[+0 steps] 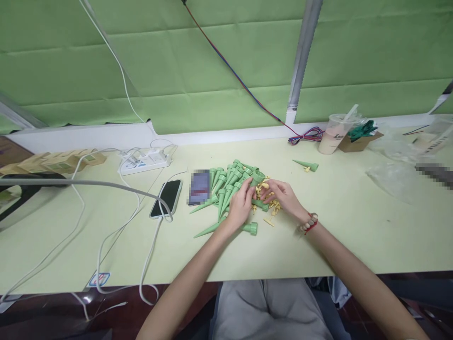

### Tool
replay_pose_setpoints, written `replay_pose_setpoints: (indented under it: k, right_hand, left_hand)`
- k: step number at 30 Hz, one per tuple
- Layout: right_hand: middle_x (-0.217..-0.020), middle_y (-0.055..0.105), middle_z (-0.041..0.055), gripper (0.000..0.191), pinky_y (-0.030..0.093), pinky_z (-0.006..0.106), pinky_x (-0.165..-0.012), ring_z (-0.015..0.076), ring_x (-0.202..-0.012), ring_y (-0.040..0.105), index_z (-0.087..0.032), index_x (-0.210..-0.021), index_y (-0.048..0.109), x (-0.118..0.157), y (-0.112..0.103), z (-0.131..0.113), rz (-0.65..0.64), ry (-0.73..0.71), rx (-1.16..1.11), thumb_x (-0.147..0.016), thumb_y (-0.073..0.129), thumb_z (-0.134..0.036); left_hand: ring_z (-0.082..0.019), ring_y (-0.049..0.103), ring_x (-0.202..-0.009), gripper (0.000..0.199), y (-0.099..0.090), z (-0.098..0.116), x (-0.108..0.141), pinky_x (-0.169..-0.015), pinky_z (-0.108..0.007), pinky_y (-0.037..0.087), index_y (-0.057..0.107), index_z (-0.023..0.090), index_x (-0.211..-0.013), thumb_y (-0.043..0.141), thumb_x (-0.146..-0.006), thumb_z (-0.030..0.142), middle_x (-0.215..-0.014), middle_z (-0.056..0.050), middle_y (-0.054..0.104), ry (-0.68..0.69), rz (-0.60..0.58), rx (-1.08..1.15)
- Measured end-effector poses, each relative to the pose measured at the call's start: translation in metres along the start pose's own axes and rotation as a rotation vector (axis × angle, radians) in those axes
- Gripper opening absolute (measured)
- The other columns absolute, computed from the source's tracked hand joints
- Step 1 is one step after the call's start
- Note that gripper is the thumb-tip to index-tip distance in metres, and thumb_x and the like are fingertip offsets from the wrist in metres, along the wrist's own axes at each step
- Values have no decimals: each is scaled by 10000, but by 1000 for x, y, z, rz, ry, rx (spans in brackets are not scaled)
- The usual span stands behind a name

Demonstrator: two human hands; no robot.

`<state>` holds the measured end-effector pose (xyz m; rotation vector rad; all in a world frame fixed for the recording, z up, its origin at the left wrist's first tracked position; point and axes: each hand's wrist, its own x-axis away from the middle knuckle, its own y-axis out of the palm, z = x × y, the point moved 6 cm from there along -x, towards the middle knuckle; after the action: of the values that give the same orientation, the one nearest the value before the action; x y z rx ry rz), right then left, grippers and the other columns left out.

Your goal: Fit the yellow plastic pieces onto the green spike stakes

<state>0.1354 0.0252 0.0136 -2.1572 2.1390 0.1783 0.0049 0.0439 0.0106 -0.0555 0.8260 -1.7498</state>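
Note:
My left hand (241,204) is closed around a green plastic spike (257,177), whose wide capped end points up past my fingers. Close beside it, my right hand (286,197) pinches a small yellow plastic piece (264,186) near that spike. A heap of similar green spikes (226,189) lies behind and left of my hands. Several loose yellow pieces (274,207) are scattered under my right hand, and one yellow piece (269,221) lies closer to me. Partly covered by my left wrist, another green spike (249,228) rests on the table.
Left of the heap lie a phone (167,198) and a pixelated screen (199,187). White cables (102,236) run from a power strip (145,161). At the back right stand a drink cup (332,134) and a small box (359,141). A separate green spike (307,165) lies nearer.

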Motion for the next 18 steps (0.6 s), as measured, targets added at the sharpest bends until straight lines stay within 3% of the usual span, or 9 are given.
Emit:
replay_pose_setpoints:
  k: [3, 8, 12, 14, 18]
  right_hand:
    - [-681, 614, 31, 370, 560, 288, -539, 172, -651, 616, -169, -731, 622, 1, 0, -3, -6, -40, 35, -691, 605, -536]
    - [-545, 575, 43, 585, 539, 280, -491, 140, -492, 581, -148, -574, 584, 2, 7, 6, -115, 67, 16, -791, 351, -639]
    - [-639, 600, 26, 407, 548, 271, -485, 154, -576, 602, -168, -733, 593, 0, 1, 2, -26, 14, 25, -714, 558, -573]
    - [-637, 589, 19, 374, 554, 269, -485, 151, -581, 599, -166, -720, 589, 0, 1, 0, -39, 13, 25, -697, 602, -539]
    - [-606, 553, 27, 509, 547, 284, -427, 137, -507, 576, -146, -631, 563, 1, 8, 6, -142, 103, -46, -775, 422, -614]
  left_hand:
    - [-104, 525, -599, 357, 0, 0, 0, -600, -226, 388, 427, 176, -1223, 311, -910, 301, -687, 9, 592, -1, -2, -19]
    - [-108, 545, -626, 352, 1, 1, 1, -633, -230, 397, 452, 186, -1213, 311, -909, 293, -704, 6, 607, 2, -15, -41]
    - [-103, 525, -594, 360, -1, 0, 1, -605, -227, 393, 449, 182, -1225, 306, -910, 280, -689, 6, 594, -24, 18, -7]
    - [-99, 514, -581, 361, -2, -1, 0, -593, -223, 391, 463, 187, -1223, 321, -906, 284, -676, 8, 586, -29, 27, 9]
    - [-91, 497, -564, 359, -5, -2, -2, -579, -216, 391, 490, 204, -1216, 355, -895, 293, -679, 9, 588, -35, 28, 51]
